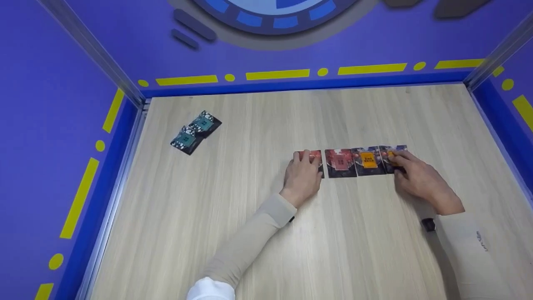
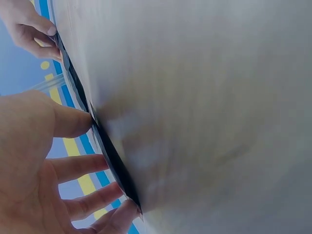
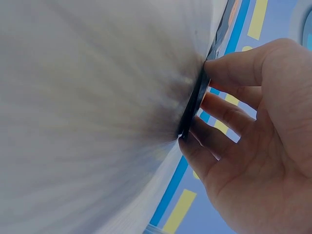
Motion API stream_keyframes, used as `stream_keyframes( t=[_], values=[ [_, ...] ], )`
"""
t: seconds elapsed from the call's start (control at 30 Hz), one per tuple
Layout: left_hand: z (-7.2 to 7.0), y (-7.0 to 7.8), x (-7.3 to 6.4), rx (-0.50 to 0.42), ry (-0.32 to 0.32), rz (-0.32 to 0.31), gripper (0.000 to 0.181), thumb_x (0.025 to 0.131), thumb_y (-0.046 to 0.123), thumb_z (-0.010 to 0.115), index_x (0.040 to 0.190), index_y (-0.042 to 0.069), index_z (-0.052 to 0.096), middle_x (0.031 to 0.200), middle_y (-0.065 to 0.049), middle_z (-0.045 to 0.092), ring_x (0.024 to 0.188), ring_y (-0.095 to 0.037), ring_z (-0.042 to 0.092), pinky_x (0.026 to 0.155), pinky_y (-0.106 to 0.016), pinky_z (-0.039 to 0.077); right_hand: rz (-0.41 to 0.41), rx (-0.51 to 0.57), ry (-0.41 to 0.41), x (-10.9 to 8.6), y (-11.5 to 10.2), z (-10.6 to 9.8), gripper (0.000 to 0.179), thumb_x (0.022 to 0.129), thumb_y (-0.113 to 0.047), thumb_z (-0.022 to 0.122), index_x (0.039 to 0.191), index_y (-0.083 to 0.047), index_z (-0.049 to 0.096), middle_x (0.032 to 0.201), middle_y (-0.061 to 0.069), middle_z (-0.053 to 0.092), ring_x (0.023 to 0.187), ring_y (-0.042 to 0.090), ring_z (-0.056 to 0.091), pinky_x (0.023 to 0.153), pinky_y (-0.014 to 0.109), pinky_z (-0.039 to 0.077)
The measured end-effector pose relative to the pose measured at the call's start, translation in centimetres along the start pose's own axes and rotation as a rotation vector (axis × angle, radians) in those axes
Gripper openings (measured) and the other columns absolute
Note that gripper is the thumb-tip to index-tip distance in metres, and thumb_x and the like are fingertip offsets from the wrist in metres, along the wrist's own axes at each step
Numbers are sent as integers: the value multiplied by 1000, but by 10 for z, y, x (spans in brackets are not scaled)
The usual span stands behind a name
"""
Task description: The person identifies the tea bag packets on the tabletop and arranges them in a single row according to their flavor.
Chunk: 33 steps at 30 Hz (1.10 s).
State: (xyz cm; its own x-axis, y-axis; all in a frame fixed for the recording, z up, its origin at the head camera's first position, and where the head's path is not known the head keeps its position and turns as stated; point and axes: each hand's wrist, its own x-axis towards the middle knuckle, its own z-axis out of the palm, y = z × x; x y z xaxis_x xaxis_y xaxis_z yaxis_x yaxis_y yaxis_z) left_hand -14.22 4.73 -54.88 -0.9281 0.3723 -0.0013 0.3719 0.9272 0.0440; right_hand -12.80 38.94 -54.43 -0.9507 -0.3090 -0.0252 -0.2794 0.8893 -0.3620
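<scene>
My left hand rests on a flat square packet with red and black print, at the left end of a row. Its fingers are spread nearly straight over the packet, thumb against the edge, as the left wrist view shows. Beside it, a small gap away, lies another red packet. An orange-labelled packet adjoins that one. At the row's right end my right hand grips a second orange-labelled packet by its edges, thumb and bent fingers around the dark packet low over the table.
Two teal-and-black packets overlap slightly at the back left of the wooden table. Purple-blue panels with yellow marks wall in the back and both sides. Metal rails run along the table's left edge.
</scene>
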Motion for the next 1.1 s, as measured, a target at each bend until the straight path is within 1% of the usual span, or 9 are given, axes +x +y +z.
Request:
stream_keyframes(
  t=[0.2, 0.37, 0.47, 0.57, 0.7, 0.8, 0.93, 1.1],
  values=[
    [0, 2, 3, -6, 8, 18, 47, 105, 45, 63, 145, 21, 65, 140, -9, 59, 124, -30, 58, 95, -37, 58, 7, -3, -12, 0, 0, -1, 48, 99, -3, 58, 146, 9, 57, 158, 31, 44, 136, 59, 51, 103, 72, 48],
    [-4, -1, 3, 0, -1, 39, 50, 105, 46, 63, 148, 21, 64, 140, -9, 59, 127, -31, 58, 95, -39, 59, 10, 5, -6, 0, 0, -2, 47, 99, -2, 59, 145, 8, 59, 158, 30, 46, 134, 58, 53, 103, 71, 49],
    [-9, -6, 3, -24, -11, 42, 50, 105, 46, 61, 148, 20, 63, 142, -9, 59, 126, -31, 59, 96, -40, 59, 6, 6, -7, 1, 0, -1, 46, 99, -2, 60, 144, 8, 59, 158, 30, 46, 134, 58, 53, 102, 71, 49],
    [-15, -16, 3, -59, 8, 37, 48, 106, 44, 60, 146, 19, 64, 144, -9, 60, 124, -31, 61, 95, -41, 59, 1, 5, -5, 1, 0, -1, 46, 99, -2, 61, 144, 9, 59, 157, 31, 46, 136, 59, 52, 102, 71, 49],
    [-24, -40, 5, -92, 46, 9, 46, 106, 41, 62, 144, 16, 65, 147, -11, 60, 124, -33, 62, 96, -44, 60, -3, -4, 5, 1, 1, 0, 47, 98, -1, 61, 144, 10, 59, 155, 32, 47, 136, 58, 51, 103, 72, 48],
    [-29, -63, 5, -119, 38, -34, 48, 106, 40, 63, 145, 13, 64, 149, -13, 59, 128, -35, 61, 100, -46, 58, -4, -11, 8, 2, 0, 1, 48, 98, -1, 61, 144, 10, 58, 153, 32, 48, 135, 58, 52, 103, 72, 48],
    [-33, -99, 2, -143, 8, -103, 52, 107, 40, 62, 150, 10, 59, 152, -16, 56, 132, -38, 59, 105, -51, 56, -9, -7, 7, 2, 0, 1, 48, 98, -1, 60, 144, 10, 58, 153, 32, 48, 134, 58, 53, 103, 72, 48],
    [-38, -148, -5, -168, -1, -204, 54, 108, 38, 60, 152, 7, 56, 154, -19, 54, 136, -43, 56, 108, -55, 53, -6, 6, 0, 1, 0, 0, 49, 98, -1, 60, 146, 10, 57, 154, 31, 47, 134, 57, 53, 103, 73, 48]
  ],
)
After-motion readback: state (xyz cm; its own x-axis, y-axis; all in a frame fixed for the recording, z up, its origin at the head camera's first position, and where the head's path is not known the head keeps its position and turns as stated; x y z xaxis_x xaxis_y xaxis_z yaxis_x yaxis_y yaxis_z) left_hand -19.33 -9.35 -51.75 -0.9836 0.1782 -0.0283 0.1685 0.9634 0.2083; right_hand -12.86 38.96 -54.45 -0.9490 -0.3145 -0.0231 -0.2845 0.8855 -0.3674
